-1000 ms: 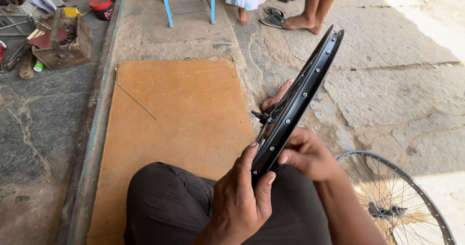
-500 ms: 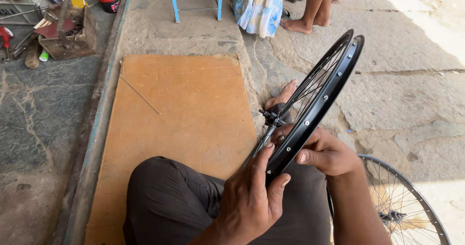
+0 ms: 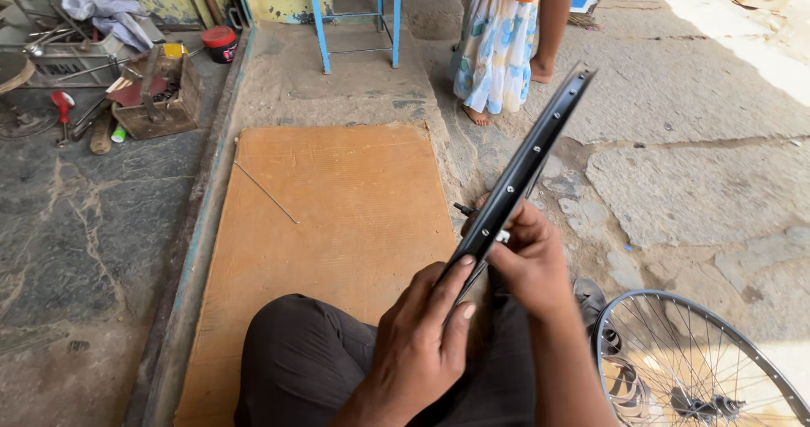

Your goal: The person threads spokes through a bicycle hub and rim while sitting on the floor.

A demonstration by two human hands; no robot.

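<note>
Starting at the far left, a wooden tool box (image 3: 156, 98) with loose tools and a red tin (image 3: 222, 44) sit on the dark stone, well apart from the work; nothing there is at risk. Nearer the middle, a thin loose spoke (image 3: 265, 192) lies on the orange board (image 3: 337, 216), where I judge a shifting knee could roll it off or bend it. The left hand (image 3: 422, 343) is closed around the lower edge of the black rim (image 3: 519, 178), thumb and fingers pressing either side, with the rim standing edge-on and tilted up to the right over the lap. The right hand (image 3: 527, 262) pinches at the rim just above, fingers narrow on some small part too tiny to identify; if it is a loose fitting, a slip could drop it into the lap or onto the stones. Since only the low end is gripped, the tall rim could swing or twist, possibly toward the person in the flowered skirt (image 3: 496, 47) behind. At the lower right, a spoked wheel (image 3: 700, 368) lies close by the elbow.
</note>
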